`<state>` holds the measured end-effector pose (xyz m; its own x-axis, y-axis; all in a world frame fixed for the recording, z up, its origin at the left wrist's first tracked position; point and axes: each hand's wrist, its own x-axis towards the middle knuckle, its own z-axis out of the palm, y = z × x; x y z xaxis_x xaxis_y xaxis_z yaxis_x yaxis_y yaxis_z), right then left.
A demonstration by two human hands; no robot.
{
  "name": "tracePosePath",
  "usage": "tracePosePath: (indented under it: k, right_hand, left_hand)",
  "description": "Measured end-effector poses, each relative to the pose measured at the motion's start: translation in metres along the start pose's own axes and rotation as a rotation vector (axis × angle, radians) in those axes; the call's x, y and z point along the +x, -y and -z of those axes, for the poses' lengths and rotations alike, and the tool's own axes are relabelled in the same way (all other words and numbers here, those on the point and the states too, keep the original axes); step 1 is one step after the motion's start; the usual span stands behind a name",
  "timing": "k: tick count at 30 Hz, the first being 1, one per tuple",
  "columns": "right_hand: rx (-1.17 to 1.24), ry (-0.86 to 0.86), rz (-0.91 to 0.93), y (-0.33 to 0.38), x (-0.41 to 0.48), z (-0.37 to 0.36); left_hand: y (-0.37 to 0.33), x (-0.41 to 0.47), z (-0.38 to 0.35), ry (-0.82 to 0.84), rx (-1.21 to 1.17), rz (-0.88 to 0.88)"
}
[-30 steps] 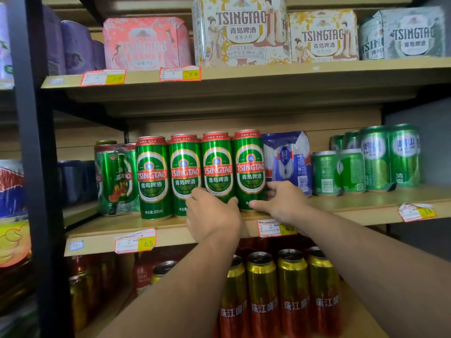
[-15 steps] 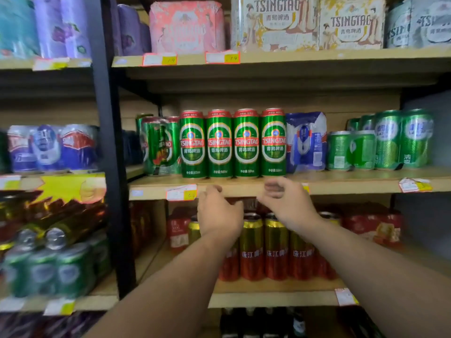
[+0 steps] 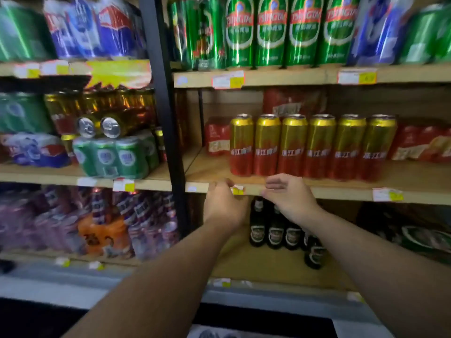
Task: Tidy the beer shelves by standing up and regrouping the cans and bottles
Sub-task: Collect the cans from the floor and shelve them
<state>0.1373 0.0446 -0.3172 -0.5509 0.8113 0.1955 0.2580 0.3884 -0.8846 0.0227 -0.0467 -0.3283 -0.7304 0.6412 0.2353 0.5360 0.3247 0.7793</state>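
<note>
Dropped down one shelf level since half a second ago: left hand (image 3: 223,208) and right hand (image 3: 290,198) now in front of the edge of the middle shelf (image 3: 341,192), no more just under the green Tsingtao cans (image 3: 288,32), now high at the top of the view. Both released, holding nothing, with fingers loosely bent. Left fingertips close by a small price tag (image 3: 238,190) on the shelf edge; contact not possible to tell because of blur. Right hand just beside the left, not touching it.

On the middle shelf, just behind the hands: six gold-and-red cans (image 3: 314,147), standing upright in one row, side by side, with red packs (image 3: 216,137) behind and at both ends. Below, on the lower shelf: dark bottles (image 3: 275,230), upright in a small group, partly hidden by the right wrist. Left of the black post (image 3: 166,118): two gold cans (image 3: 97,126) lying on the side, ends toward the camera, on top of a green can pack (image 3: 114,157).
</note>
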Motion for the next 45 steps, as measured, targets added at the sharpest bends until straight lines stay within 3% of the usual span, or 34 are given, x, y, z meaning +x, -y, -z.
tracePosePath:
  k: [20,35,45]
  right_hand:
    - [-0.149,0.324,-0.452,-0.198,-0.103,-0.143]
    - [-0.463,0.388,-0.445,-0.277,-0.137,-0.114]
    - [-1.013,0.660,-0.246,-0.306,-0.150,-0.087]
  left_hand:
    - [0.218,-0.101,-0.092,0.463,0.262,0.268]
    - [0.235,-0.141,-0.165,0.782,0.486,-0.057]
    - [0.241,-0.147,-0.203,0.885,0.747,-0.186]
